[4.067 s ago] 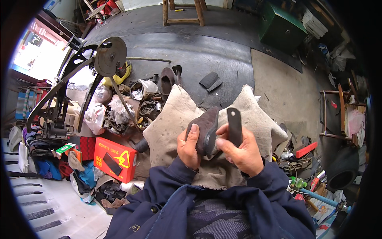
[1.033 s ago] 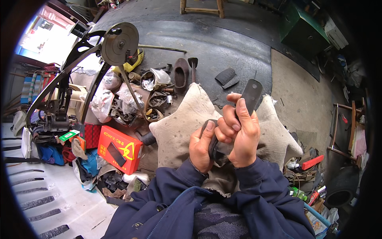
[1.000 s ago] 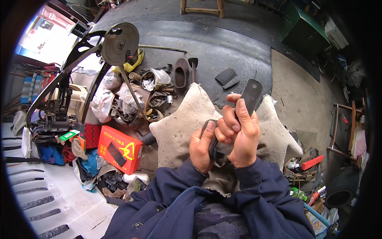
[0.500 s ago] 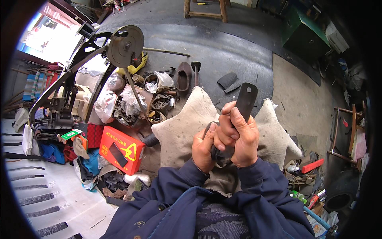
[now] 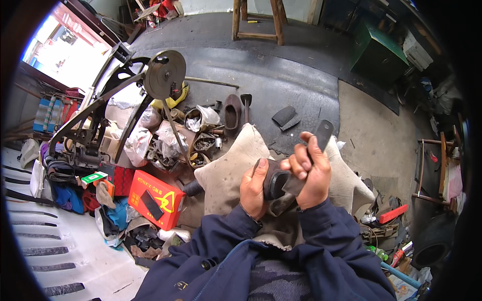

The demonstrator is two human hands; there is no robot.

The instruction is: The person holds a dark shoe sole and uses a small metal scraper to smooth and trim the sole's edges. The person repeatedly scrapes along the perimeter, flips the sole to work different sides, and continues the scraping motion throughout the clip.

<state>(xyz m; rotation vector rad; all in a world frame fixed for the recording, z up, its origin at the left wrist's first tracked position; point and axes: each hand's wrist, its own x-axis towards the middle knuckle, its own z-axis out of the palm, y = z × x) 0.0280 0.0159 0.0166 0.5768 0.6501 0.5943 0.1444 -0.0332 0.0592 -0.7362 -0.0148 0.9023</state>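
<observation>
My left hand [image 5: 254,189] is wrapped round a dark shoe [image 5: 276,183], its black heel turned up toward me over my lap. My right hand [image 5: 314,170] grips a flat, dark cobbler's knife [image 5: 325,129]. The rounded end of the knife sticks up above my fingers. Its broad lower end lies at the side of the heel; whether it touches the heel I cannot tell. A stained, light canvas apron [image 5: 228,173] covers my knees beneath both hands.
A hand-cranked sewing machine [image 5: 163,75] stands at left, beside tubs of scraps [image 5: 203,143]. Near it are a red box [image 5: 156,200] and a white sheet with black strips [image 5: 50,251]. A shoe last [image 5: 232,113] and an iron stand [image 5: 246,103] are ahead.
The knife has tilted to the right and sunk lower, and its broad end now shows beside the heel. My right fingers have loosened slightly; the heel has turned more into view.
</observation>
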